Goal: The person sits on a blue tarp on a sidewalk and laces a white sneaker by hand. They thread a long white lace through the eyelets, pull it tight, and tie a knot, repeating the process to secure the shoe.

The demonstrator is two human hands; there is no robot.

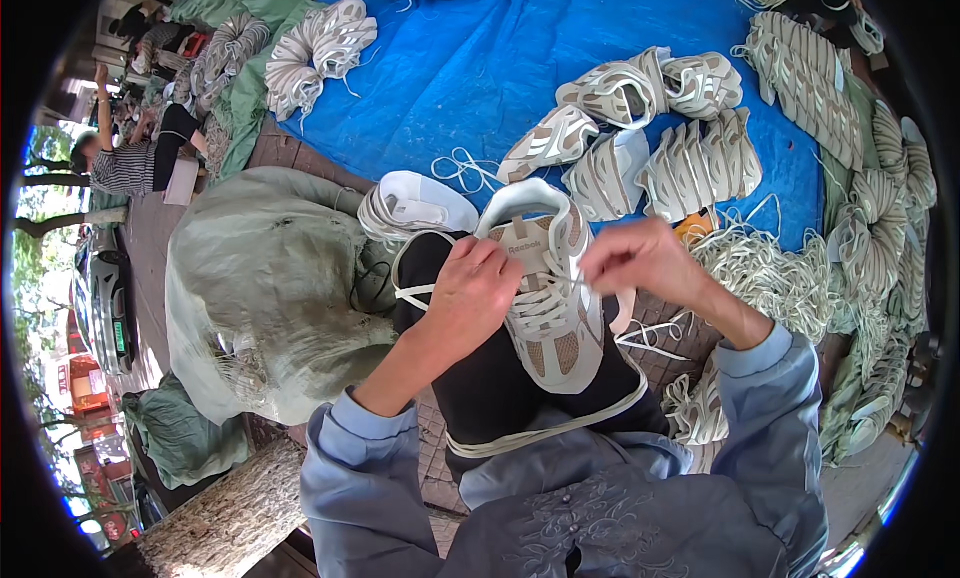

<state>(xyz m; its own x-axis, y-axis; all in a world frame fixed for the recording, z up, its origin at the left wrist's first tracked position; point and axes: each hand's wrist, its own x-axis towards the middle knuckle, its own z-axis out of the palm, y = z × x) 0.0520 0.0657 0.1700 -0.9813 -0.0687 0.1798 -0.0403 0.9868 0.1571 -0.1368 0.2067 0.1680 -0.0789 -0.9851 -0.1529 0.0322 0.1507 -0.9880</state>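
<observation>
A beige and white sneaker upper (551, 343) lies over my dark-clad knees, toe toward me, its collar pointing away. White shoelace (541, 311) criss-crosses its lower eyelets. My left hand (472, 290) is closed on the upper's left edge beside the tongue, fingertips partly hidden. A loose lace loop (402, 268) hangs by that hand. On the other side, my right hand (640, 263) pinches a thin length of lace close to the right eyelet row, its fingers slightly blurred. A long pale band (550, 430) runs across my legs.
Several sneaker uppers (700, 163) rest in rows on a blue tarp (430, 68) ahead. A heap of white laces (765, 278) lies to the right, beside more stacked uppers (808, 78). A bulky grey-green sack (270, 278) stands at left. Another person (140, 163) sits far left.
</observation>
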